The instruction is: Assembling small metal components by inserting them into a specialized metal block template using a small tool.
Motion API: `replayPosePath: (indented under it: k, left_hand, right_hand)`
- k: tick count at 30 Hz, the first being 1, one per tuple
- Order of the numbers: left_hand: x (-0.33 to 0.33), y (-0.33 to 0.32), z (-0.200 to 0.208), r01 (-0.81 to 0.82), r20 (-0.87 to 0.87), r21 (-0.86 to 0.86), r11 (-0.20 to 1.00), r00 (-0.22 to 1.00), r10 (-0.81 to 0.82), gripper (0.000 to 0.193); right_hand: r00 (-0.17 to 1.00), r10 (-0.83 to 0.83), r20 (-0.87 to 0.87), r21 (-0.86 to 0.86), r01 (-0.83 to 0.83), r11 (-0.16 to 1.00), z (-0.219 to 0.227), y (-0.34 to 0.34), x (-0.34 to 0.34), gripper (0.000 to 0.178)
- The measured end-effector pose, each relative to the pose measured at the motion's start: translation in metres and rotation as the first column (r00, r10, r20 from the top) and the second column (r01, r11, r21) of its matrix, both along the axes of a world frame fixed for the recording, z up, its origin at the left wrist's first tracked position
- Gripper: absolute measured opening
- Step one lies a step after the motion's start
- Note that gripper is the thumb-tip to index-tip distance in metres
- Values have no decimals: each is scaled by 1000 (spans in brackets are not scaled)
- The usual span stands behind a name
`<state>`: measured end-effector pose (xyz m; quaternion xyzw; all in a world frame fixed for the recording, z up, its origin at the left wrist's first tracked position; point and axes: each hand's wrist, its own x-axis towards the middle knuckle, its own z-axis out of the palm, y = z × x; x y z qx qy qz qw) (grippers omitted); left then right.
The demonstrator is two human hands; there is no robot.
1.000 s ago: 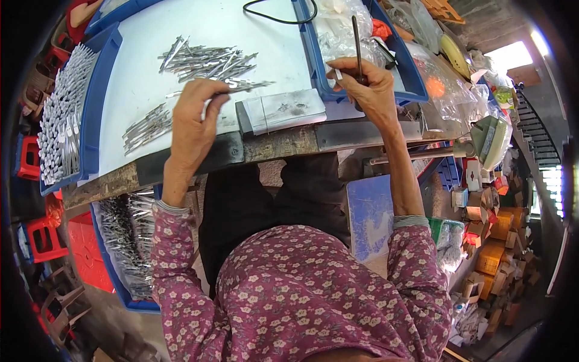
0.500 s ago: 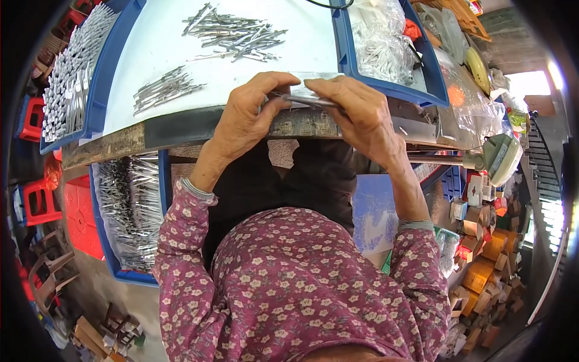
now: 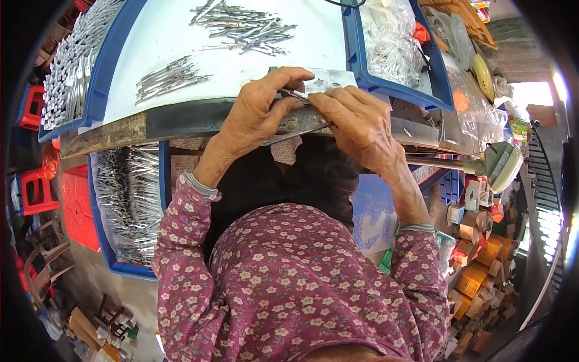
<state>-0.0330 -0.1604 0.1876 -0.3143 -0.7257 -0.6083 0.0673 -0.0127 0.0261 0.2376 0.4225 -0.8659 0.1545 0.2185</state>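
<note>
At the table's front edge my left hand is closed, its thumb and forefinger pinching one end of a slim silver metal piece. My right hand grips the other end with thumb and fingers. A second thin metal strip sticks out from under the right palm and slopes down to the left, over my lap. Just beyond the hands, a small flat plate lies on the table. Farther off are a loose pile of slim metal pieces and a smaller bundle of them.
Blue trays stand at both sides: the left tray with stacked silver pieces, the right tray with plastic-bagged parts. Below the table at left is another filled blue tray. A lamp head juts out at the right, near cardboard boxes.
Both hands have turned and drawn slightly apart at the wrists. The slim piece now shows between the fingertips, and the second strip has swung down below the right hand.
</note>
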Motion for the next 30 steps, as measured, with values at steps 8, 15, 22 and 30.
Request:
replayPosePath:
  k: [8,15,22,30]
  left_hand:
    - [2,3,-2,-6,1,3,1000,1000,6,39]
    - [1,5,-8,18,58,44,999,998,-21,37]
    - [1,8,-9,26,52,37,999,998,-28,35]
    - [1,8,-10,41,54,25,999,998,-42,36]
  right_hand:
    - [1000,-15,8,13,15,1000,-3,1,2,34]
    - [1000,-8,-3,-12,8,1000,-6,3,3,37]
    - [1000,9,-26,-6,-9,1000,-8,6,3,37]
    - [1000,4,19,0,-4,1000,-8,7,5,36]
